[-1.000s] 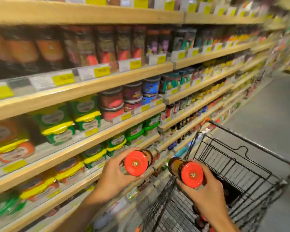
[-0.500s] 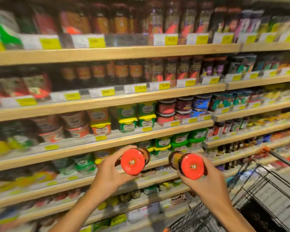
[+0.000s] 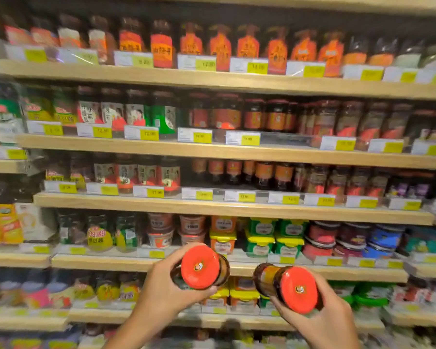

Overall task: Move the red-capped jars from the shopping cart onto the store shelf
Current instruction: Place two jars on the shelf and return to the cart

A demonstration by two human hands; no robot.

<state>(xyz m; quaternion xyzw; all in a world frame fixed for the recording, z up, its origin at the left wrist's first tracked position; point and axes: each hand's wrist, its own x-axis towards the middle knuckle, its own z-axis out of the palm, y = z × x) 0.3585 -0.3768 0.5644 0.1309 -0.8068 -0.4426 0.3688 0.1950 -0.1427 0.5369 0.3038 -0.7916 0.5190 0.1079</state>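
I have a jar in each hand, both held up in front of the store shelf (image 3: pixel 227 209), tipped so their red caps face me. My left hand (image 3: pixel 166 285) is wrapped around the left jar (image 3: pixel 203 267), fingers curled over its top side and thumb pressed along the lower rim of the cap. My right hand (image 3: pixel 320 316) is closed around the right jar (image 3: pixel 287 285) from below, with the amber glass body pointing up and to the left toward the shelving. The two jars are near each other but apart, and neither touches a shelf board or any product on it. The left jar sits a little higher than the right one.

Behind them, the wooden boards run across the whole view, each front edge lined with yellow price tags (image 3: pixel 202 137). Level with my hands is a board carrying small tubs with yellow lids (image 3: pixel 223 239) and green tubs (image 3: pixel 262 235) beside them. Two boards higher stand dark jars with orange labels (image 3: pixel 264 173); their caps look dark, though the blur makes that hard to judge. Toward the left edge of the shelving there are yellow packets (image 3: pixel 3 224). The top board holds bottles with orange-red labels (image 3: pixel 219 47).
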